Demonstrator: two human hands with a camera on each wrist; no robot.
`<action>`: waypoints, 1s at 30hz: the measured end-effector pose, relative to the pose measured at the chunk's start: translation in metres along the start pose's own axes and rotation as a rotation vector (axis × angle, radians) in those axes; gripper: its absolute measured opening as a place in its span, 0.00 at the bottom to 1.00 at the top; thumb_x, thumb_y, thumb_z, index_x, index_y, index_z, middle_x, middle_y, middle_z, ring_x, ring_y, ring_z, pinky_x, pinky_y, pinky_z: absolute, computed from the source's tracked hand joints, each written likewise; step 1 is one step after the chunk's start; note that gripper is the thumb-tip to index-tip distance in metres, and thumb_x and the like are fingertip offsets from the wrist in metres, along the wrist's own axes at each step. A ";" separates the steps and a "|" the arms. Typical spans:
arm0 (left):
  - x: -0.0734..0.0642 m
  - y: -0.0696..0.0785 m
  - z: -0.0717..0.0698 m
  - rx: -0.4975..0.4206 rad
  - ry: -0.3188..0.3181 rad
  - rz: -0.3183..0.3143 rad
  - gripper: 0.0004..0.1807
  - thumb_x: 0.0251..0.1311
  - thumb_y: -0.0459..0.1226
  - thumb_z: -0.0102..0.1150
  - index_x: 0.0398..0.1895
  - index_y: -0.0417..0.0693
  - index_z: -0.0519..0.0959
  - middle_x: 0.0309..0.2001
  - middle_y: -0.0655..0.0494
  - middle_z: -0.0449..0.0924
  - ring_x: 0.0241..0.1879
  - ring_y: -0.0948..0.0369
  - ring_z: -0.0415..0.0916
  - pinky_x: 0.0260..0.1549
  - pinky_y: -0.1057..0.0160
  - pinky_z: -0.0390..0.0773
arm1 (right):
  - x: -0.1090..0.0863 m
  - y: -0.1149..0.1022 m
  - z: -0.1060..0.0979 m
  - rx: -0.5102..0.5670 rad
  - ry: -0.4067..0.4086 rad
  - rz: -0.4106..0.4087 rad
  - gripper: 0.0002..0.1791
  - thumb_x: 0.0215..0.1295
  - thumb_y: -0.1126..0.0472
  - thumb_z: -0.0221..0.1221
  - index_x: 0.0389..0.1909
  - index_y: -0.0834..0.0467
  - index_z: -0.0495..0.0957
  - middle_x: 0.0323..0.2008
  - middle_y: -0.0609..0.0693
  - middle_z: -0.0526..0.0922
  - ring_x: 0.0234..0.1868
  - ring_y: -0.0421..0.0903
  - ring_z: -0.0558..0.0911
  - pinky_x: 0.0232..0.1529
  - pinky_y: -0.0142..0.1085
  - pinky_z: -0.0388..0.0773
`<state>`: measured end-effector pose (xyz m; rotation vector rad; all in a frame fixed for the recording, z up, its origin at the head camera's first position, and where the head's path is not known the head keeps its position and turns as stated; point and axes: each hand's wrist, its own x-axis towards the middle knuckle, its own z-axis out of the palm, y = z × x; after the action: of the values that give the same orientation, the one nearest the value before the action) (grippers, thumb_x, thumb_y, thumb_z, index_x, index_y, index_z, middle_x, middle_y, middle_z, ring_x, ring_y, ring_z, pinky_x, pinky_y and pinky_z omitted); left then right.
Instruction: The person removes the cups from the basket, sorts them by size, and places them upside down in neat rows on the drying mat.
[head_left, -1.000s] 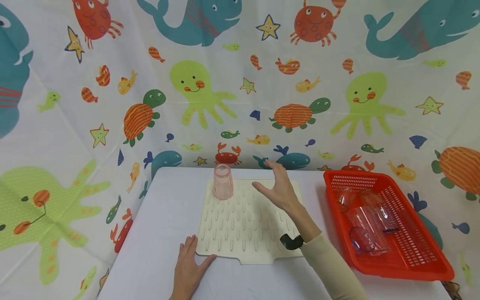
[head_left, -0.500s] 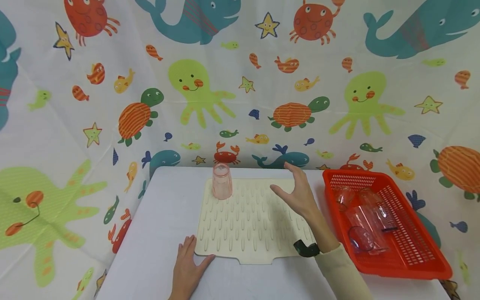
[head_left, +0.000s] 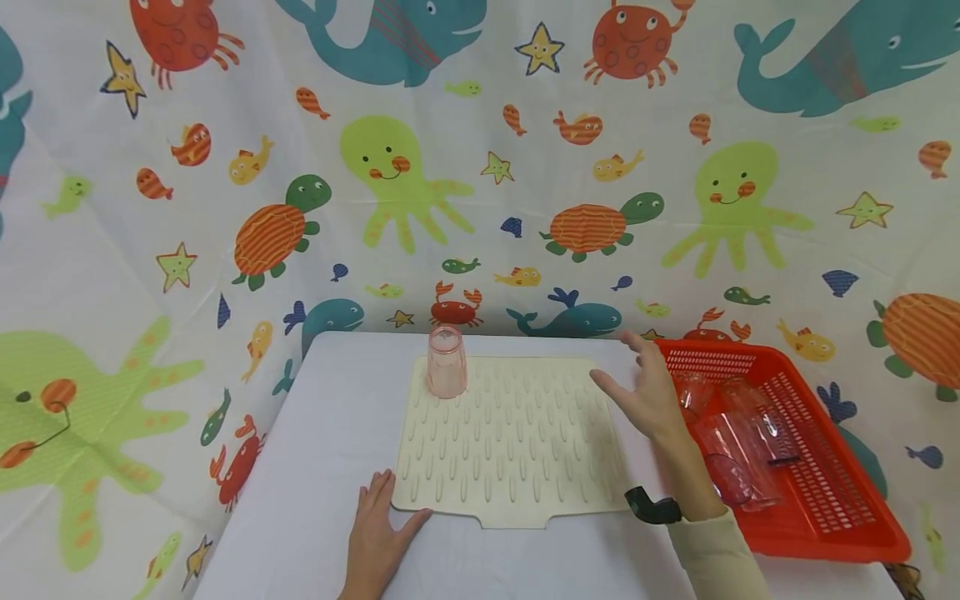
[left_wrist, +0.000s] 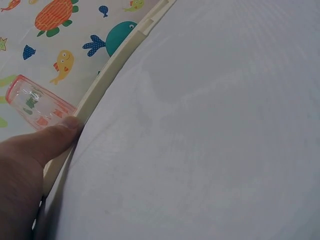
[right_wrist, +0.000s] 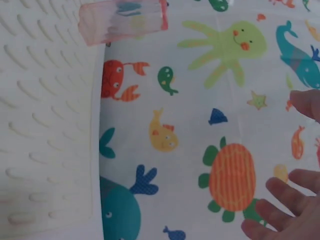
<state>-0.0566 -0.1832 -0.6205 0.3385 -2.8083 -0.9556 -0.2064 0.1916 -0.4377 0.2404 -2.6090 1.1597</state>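
Observation:
A pink clear glass [head_left: 447, 367] stands upside down at the back left of a cream drying mat [head_left: 517, 450] with raised ridges. At the mat's front left corner my left hand [head_left: 377, 532] rests, thumb along the front edge. The left wrist view has that thumb [left_wrist: 60, 137] against the mat's side. My right hand [head_left: 647, 390] is raised between the mat and the red basket [head_left: 825, 533], thumb and fingers spread, holding nothing. In the right wrist view its fingers [right_wrist: 280, 215] are apart, with the glass [right_wrist: 122, 21] at the top left.
Several clear glasses [head_left: 738, 458] lie in the red basket at the right, partly behind my right forearm. A white cloth [head_left: 337, 400] covers the table. Behind it hangs a curtain [head_left: 465, 217] printed with sea animals.
My right hand has moved right, from over the mat to beside the basket, its fingers still spread. My left hand and the pink glass have stayed in place.

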 end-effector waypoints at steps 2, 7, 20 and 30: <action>-0.001 0.000 0.000 -0.004 -0.007 -0.005 0.53 0.48 0.57 0.75 0.70 0.32 0.67 0.73 0.38 0.65 0.76 0.43 0.56 0.79 0.44 0.52 | -0.001 0.005 -0.005 -0.004 0.012 0.017 0.46 0.58 0.50 0.70 0.74 0.58 0.60 0.71 0.60 0.67 0.70 0.61 0.68 0.69 0.66 0.69; -0.002 0.000 0.002 0.004 0.009 0.002 0.53 0.48 0.57 0.75 0.69 0.32 0.67 0.72 0.39 0.66 0.76 0.43 0.57 0.79 0.45 0.53 | -0.004 0.020 -0.017 -0.014 0.027 0.078 0.47 0.60 0.49 0.70 0.76 0.57 0.58 0.73 0.60 0.66 0.71 0.62 0.66 0.68 0.69 0.67; -0.004 0.000 0.005 0.011 0.005 -0.010 0.54 0.48 0.59 0.74 0.70 0.32 0.67 0.73 0.39 0.65 0.77 0.43 0.56 0.80 0.46 0.51 | 0.001 0.057 -0.052 -0.005 0.026 0.233 0.50 0.65 0.43 0.64 0.79 0.57 0.49 0.76 0.63 0.59 0.73 0.66 0.61 0.67 0.73 0.64; -0.005 0.001 0.004 0.018 0.002 -0.008 0.54 0.48 0.59 0.74 0.70 0.33 0.66 0.73 0.39 0.65 0.77 0.43 0.56 0.79 0.45 0.52 | 0.001 0.096 -0.072 -0.002 -0.048 0.309 0.53 0.67 0.39 0.61 0.80 0.60 0.44 0.77 0.67 0.54 0.75 0.70 0.57 0.69 0.73 0.61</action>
<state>-0.0531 -0.1792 -0.6230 0.3537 -2.8177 -0.9315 -0.2187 0.3088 -0.4582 -0.1435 -2.7580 1.2592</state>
